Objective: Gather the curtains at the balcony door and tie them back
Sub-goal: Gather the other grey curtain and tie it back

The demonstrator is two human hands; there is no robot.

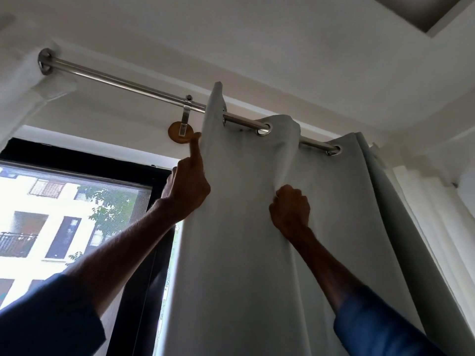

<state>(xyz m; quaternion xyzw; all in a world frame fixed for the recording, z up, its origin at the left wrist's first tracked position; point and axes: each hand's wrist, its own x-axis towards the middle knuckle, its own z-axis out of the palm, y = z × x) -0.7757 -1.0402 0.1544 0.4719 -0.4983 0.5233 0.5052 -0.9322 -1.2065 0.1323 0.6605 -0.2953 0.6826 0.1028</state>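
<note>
Running from a round metal wall mount (45, 64) at the far left, a brushed-steel curtain rod (123, 82) slopes across under the white ceiling. Below it is the black-framed glass balcony door (84, 160), with a pale building and green leaves outside. Further right, a metal bracket on a round wooden disc (177, 132) carries the rod.

Just under that disc is the left hand (186, 187), raised from a dark blue sleeve (46, 319). One finger (195, 147) points straight up along the left edge of the pale grey-white fabric curtain (239, 240) and the others are bent. Whether it pinches the cloth cannot be told.

The curtain hangs from the rod by silver metal eyelets (262, 129), bunched in folds over the right part of the doorway. Its left edge stands just beside the bracket.

The right hand (290, 206), from a blue sleeve (380, 325), is closed in a fist round a fold of the curtain below the eyelets, and the cloth puckers above its knuckles. At the far right, a thin white sheer curtain (437, 227) hangs against the wall, beside the grey one.
</note>
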